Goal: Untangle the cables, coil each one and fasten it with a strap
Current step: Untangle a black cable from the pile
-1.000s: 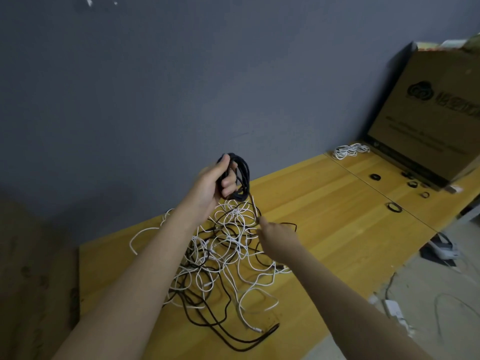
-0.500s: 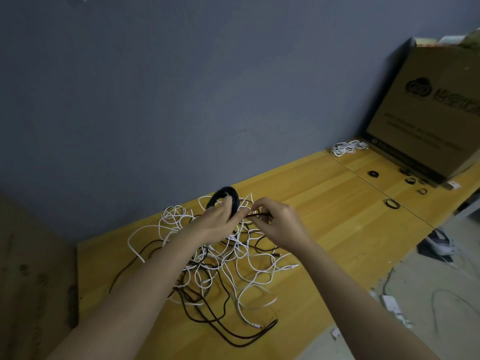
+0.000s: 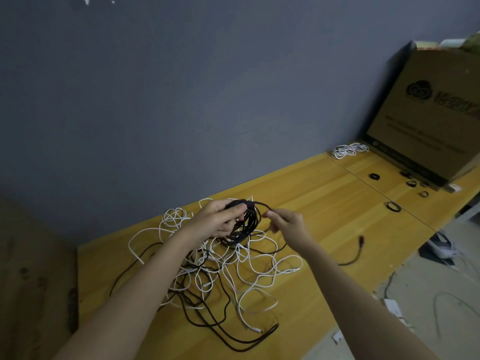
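Observation:
My left hand [image 3: 219, 219] grips a coil of black cable [image 3: 245, 226] just above the tangle. My right hand [image 3: 287, 222] pinches the free strand of that same black cable, which arches from the coil's top to my fingers. Its loose end with the plug [image 3: 361, 240] trails off to the right over the yellow table [image 3: 324, 203]. Below my hands lies a tangled heap of white and black cables [image 3: 220, 271]. Several black strap rings [image 3: 393, 206] lie on the table at the right.
A coiled white cable bundle [image 3: 349, 150] lies at the far right by the grey wall. A big cardboard box [image 3: 431, 115] stands on the table's right end. On the floor at the right are a power strip [image 3: 441, 246] and loose wires.
The black coil came down from its raised position to just above the tangle. My right hand took the cable's free strand and drew it out to the right, and the plug end swung out right.

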{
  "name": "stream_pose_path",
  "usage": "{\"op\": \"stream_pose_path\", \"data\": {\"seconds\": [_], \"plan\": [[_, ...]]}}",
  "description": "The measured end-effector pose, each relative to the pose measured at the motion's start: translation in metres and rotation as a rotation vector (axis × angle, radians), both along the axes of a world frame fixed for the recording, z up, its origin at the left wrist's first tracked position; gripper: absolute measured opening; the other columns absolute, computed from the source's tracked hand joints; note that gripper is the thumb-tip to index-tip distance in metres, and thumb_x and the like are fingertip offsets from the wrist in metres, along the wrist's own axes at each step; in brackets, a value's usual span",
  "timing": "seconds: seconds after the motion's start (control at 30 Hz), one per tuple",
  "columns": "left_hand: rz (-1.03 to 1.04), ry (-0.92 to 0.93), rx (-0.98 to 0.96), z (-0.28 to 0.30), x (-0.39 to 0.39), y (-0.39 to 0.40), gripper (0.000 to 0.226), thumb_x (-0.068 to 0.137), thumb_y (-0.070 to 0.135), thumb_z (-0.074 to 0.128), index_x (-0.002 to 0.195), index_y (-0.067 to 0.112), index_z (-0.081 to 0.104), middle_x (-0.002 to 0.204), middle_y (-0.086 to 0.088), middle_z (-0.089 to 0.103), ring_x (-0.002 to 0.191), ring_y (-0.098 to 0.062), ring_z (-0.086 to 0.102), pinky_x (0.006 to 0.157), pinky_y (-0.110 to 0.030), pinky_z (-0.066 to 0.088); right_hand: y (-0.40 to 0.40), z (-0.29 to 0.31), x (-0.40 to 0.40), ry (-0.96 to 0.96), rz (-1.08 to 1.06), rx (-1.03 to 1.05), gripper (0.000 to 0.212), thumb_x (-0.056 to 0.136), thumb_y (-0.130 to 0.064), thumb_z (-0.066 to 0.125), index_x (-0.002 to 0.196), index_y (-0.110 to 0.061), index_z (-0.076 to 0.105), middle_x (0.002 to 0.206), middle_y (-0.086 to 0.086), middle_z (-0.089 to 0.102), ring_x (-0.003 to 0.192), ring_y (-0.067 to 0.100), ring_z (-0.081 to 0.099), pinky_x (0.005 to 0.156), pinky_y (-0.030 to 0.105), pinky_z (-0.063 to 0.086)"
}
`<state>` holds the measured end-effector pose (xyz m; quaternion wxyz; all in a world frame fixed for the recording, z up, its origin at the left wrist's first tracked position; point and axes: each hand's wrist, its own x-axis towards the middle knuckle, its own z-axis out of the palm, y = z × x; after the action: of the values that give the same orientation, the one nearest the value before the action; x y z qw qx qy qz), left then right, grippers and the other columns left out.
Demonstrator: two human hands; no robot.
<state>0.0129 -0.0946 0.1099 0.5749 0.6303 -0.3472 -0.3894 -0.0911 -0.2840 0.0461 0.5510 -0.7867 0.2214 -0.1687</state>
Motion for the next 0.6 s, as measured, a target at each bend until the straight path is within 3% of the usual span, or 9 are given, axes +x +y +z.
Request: {"op": "stream_pose_path", "data": {"seconds": [0.1, 0.23, 0.37, 0.43, 0.47, 0.53, 0.6], "plan": [[0.102, 0.107, -0.124, -0.001, -0.001, -0.008, 0.029, 0.09, 0.033, 0.056, 0.079, 0.007, 0.05, 0.042, 0.008, 0.028, 0.034, -0.007, 0.022, 0.055, -0.034, 0.015, 0.013, -0.016, -0.002, 0.151, 0.101, -0.042, 0.027, 0.101, -0.034, 0.044, 0.088, -0.023, 0.065, 0.058, 0.0, 0.056, 0.053, 0.012, 0.048, 0.053, 0.027, 0.036], [0.208, 0.203, -0.258, -0.001, -0.002, -0.013, 0.022, 0.09, 0.027, 0.051, 0.081, 0.008, 0.051, 0.043, 0.009, 0.029, 0.035, -0.006, 0.025, 0.058, -0.029, 0.027, 0.025, -0.033, -0.008, 0.25, 0.111, -0.092, 0.042, 0.1, -0.047, 0.035, 0.088, -0.016, 0.061, 0.057, -0.002, 0.047, 0.047, 0.008, 0.042, 0.051, 0.028, 0.032], [0.303, 0.253, -0.297, -0.001, 0.001, -0.014, 0.02, 0.099, 0.018, 0.042, 0.085, 0.008, 0.052, 0.046, 0.008, 0.034, 0.038, -0.006, 0.03, 0.054, -0.023, 0.027, 0.026, -0.039, -0.012, 0.343, 0.121, -0.286, 0.046, 0.101, -0.047, 0.03, 0.112, -0.009, 0.054, 0.083, 0.007, 0.061, 0.077, 0.025, 0.057, 0.064, 0.035, 0.04], [0.325, 0.259, -0.316, -0.001, -0.003, -0.016, 0.016, 0.099, 0.015, 0.04, 0.088, 0.007, 0.049, 0.049, 0.007, 0.037, 0.041, -0.007, 0.032, 0.051, -0.019, 0.029, 0.025, -0.038, -0.011, 0.367, 0.082, -0.362, 0.046, 0.101, -0.049, 0.029, 0.118, -0.011, 0.047, 0.078, 0.004, 0.058, 0.074, 0.024, 0.055, 0.058, 0.033, 0.035], [0.328, 0.24, -0.318, -0.002, -0.005, -0.017, 0.013, 0.099, 0.013, 0.04, 0.089, 0.008, 0.047, 0.05, 0.008, 0.038, 0.043, -0.008, 0.034, 0.052, -0.019, 0.031, 0.026, -0.037, -0.01, 0.395, 0.067, -0.444, 0.047, 0.1, -0.051, 0.027, 0.119, -0.012, 0.045, 0.083, 0.005, 0.06, 0.077, 0.024, 0.055, 0.06, 0.033, 0.037], [0.323, 0.164, -0.311, -0.005, -0.008, -0.02, 0.009, 0.099, 0.009, 0.041, 0.091, 0.009, 0.044, 0.055, 0.008, 0.042, 0.049, -0.009, 0.039, 0.055, -0.018, 0.037, 0.03, -0.037, -0.005, 0.541, 0.114, -0.806, 0.05, 0.1, -0.053, 0.025, 0.126, -0.014, 0.042, 0.112, 0.01, 0.061, 0.101, 0.028, 0.056, 0.08, 0.037, 0.045], [0.332, 0.042, -0.26, -0.008, -0.009, -0.025, 0.003, 0.1, 0.008, 0.042, 0.099, 0.01, 0.045, 0.06, 0.006, 0.047, 0.056, -0.01, 0.046, 0.063, -0.015, 0.043, 0.044, -0.038, -0.001, 0.63, 0.217, -1.13, 0.044, 0.101, -0.043, 0.03, 0.134, -0.014, 0.036, 0.128, 0.011, 0.054, 0.116, 0.03, 0.049, 0.092, 0.043, 0.039]]}}
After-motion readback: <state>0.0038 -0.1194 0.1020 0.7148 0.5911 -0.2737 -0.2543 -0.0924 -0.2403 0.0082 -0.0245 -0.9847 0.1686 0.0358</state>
